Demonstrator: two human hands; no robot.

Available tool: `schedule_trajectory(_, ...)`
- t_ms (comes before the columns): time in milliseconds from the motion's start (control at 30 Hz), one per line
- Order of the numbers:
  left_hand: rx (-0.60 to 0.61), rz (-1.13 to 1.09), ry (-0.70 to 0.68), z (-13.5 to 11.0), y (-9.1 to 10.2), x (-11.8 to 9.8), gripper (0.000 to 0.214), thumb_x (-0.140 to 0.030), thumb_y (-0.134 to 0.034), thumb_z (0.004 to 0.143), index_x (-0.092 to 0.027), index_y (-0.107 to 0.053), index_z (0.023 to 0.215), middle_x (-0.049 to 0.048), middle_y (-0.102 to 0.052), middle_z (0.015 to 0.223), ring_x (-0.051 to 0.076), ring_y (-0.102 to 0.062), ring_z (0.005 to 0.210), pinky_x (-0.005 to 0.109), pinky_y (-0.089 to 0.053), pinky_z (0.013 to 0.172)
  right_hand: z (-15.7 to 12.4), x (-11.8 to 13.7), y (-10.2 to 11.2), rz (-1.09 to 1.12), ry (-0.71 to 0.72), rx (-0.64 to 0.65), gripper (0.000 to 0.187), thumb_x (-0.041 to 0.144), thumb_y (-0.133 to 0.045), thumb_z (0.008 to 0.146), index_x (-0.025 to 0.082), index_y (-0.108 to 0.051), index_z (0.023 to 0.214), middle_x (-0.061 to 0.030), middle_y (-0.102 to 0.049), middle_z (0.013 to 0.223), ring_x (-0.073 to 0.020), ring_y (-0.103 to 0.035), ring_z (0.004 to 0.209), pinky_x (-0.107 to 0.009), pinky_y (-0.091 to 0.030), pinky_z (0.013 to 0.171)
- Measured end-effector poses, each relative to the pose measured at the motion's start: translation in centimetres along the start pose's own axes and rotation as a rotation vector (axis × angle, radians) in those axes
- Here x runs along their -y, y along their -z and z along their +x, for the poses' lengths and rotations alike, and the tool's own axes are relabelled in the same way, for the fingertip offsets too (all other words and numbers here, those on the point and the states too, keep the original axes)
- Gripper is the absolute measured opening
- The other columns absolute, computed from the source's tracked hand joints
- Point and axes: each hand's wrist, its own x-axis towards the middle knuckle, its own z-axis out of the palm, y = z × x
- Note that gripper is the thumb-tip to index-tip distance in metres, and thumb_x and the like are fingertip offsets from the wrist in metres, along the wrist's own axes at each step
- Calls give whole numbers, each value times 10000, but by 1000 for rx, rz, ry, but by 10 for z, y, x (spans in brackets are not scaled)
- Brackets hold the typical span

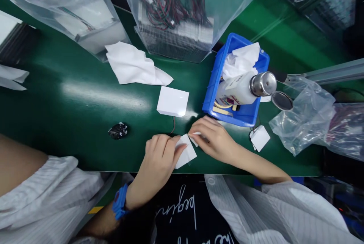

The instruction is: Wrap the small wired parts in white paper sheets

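Observation:
My left hand presses down on a small white square panel near the front edge of the green table, fingers closed on its left side. My right hand pinches a small white piece at the panel's top corner. A thin dark wire runs from between my hands toward another white square panel lying just behind them.
A blue bin holds a white bottle with a metal cap and crumpled wipes. A white cloth, clear bags of wired parts, a small black lump, another white panel and a crumpled plastic bag lie around.

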Motion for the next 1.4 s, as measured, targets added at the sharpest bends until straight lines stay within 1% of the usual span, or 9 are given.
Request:
schedule_trajectory(133, 2, -8, 0, 0, 0, 0, 195, -297, -546, 972, -128, -580, 1061, 83, -593, 880, 223, -519, 821, 329, -358, 682, 0, 2, -1, -107, -3, 0, 159, 204, -448, 997, 192, -598, 948, -73, -668, 923, -224, -541, 859, -369, -397, 719)
schedule_trajectory(267, -2, -20, 5, 0, 0, 0, 185, -284, -555, 967, -124, -574, 1056, 84, -586, 887, 222, -506, 823, 331, -364, 688, 1, 1, -4, -33, -9, -38, 141, 210, -455, 995, 190, -588, 951, -69, -667, 924, -211, -543, 844, -357, -413, 727)
schedule_trajectory(433, -13, -13, -2, 0, 0, -1, 176, -293, -554, 970, -132, -566, 1039, 80, -582, 891, 222, -511, 828, 328, -357, 683, 1, -1, -7, -104, 2, -72, 147, 208, -456, 993, 185, -585, 928, -69, -674, 907, -214, -541, 834, -360, -393, 711)
schedule_trajectory(567, -16, -23, 1, 0, 0, -1, 175, -291, -568, 963, -130, -562, 1031, 82, -581, 892, 226, -508, 828, 327, -355, 677, 2, -2, -7, 3, 8, -78, 126, 210, -468, 988, 191, -576, 927, -58, -675, 908, -198, -548, 827, -346, -408, 724)
schedule_trajectory(700, -16, -21, -14, 0, 0, -1, 179, -284, -582, 954, -123, -566, 1030, 84, -584, 893, 232, -510, 832, 328, -356, 681, 3, -2, -7, -80, 6, -85, 123, 205, -480, 982, 189, -580, 912, -57, -679, 892, -207, -542, 823, -348, -374, 703)
schedule_trajectory(967, -23, -9, -16, 0, 0, -1, 178, -276, -599, 941, -118, -572, 1018, 81, -579, 870, 230, -504, 816, 325, -354, 681, 3, -3, -12, -86, -3, -111, 111, 208, -513, 969, 183, -595, 898, -52, -685, 889, -204, -553, 820, -343, -364, 702)
schedule_trajectory(1100, -41, -4, -13, 0, 0, -1, 166, -272, -604, 938, -123, -569, 1002, 84, -583, 881, 230, -506, 822, 326, -360, 684, 2, -7, -11, 113, -36, -206, 118, 206, -508, 977, 176, -602, 912, -52, -657, 874, -174, -583, 806, -314, -434, 714)
schedule_trajectory(1200, -43, 5, -18, 0, -2, 0, 175, -276, -608, 935, -121, -570, 1006, 84, -586, 878, 232, -506, 822, 327, -364, 685, 0, -11, -9, 224, -30, -212, 111, 207, -516, 975, 172, -605, 919, -48, -642, 869, -157, -595, 799, -295, -453, 715)
schedule_trajectory(1400, -44, 20, -27, -1, -3, 0, 178, -295, -612, 934, -131, -572, 991, 78, -578, 858, 234, -502, 809, 331, -362, 676, -1, -7, -11, -46, 62, -117, 123, 211, -508, 977, 171, -609, 919, -52, -686, 900, -190, -545, 812, -340, -338, 717)
